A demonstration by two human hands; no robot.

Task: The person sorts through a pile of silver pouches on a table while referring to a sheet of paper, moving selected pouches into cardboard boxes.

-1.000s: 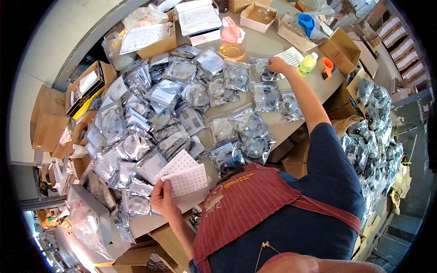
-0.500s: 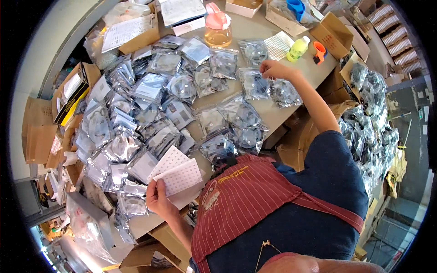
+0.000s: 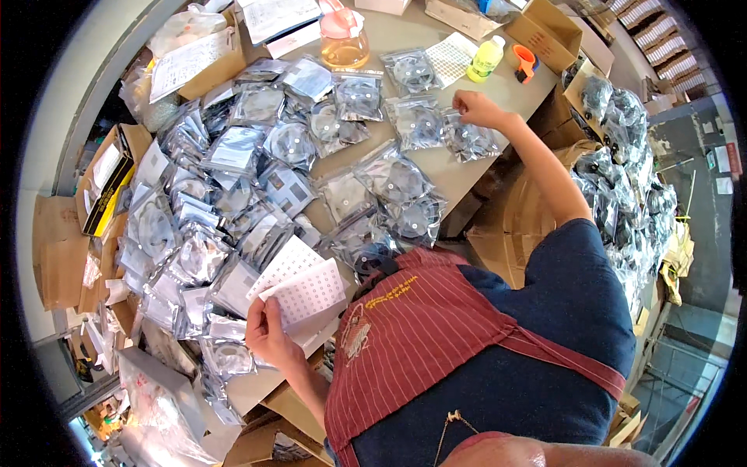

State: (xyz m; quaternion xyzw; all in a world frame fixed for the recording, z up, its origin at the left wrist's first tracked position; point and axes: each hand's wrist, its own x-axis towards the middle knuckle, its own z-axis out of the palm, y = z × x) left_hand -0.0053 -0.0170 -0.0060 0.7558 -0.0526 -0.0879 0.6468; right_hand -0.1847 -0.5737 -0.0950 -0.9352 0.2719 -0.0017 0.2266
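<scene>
My left hand (image 3: 268, 336) pinches folded white sheets (image 3: 302, 294) printed with rows of small marks, over the table's near left part. My right hand (image 3: 481, 109) reaches far out, fingers bent and drawn together, at the top edge of a clear zip bag (image 3: 471, 138) holding a coiled cable. Whatever its fingertips hold, if anything, is too small to make out. Beside that bag lies another bagged coil (image 3: 420, 123), with one more bag (image 3: 411, 71) behind it. Several similar bags (image 3: 389, 183) lie nearer my apron.
A large heap of bagged parts (image 3: 233, 194) covers the table's left side. At the back stand a pink-lidded jug (image 3: 344, 39), a yellow-green bottle (image 3: 485, 59), an orange tape dispenser (image 3: 526, 62) and a dotted sheet (image 3: 451, 59). Black bagged goods (image 3: 622, 187) pile up at right.
My right hand has shifted rightward across the bags, from between two of them to the top of the rightmost. My left hand keeps its hold on the sheets. The whole view has moved slightly.
</scene>
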